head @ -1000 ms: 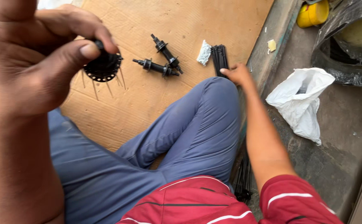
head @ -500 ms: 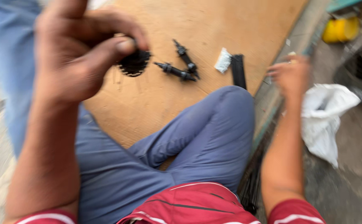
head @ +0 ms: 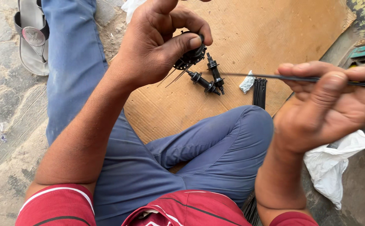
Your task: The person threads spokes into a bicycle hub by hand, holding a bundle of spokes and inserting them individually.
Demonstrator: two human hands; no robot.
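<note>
A black hub (head: pixel 189 57) is gripped in the closed fingers (head: pixel 186 43) of the left hand (head: pixel 157 46), raised above the cardboard (head: pixel 274 37); a few spokes already hang from its flange. The right hand (head: pixel 329 109), which half a second earlier was reaching toward the cardboard's edge, has been lifted close to the camera, and a single thin spoke (head: pixel 253 76) is now pinched between its thumb and fingers, the tip directed toward the hub. A further spoke is thus judged ready for threading. Two loose hubs (head: pixel 209 79) and a spoke bundle (head: pixel 259 92) lie on the cardboard. A white bag (head: pixel 333 167) lies beside the right knee; its contents cannot be seen.
</note>
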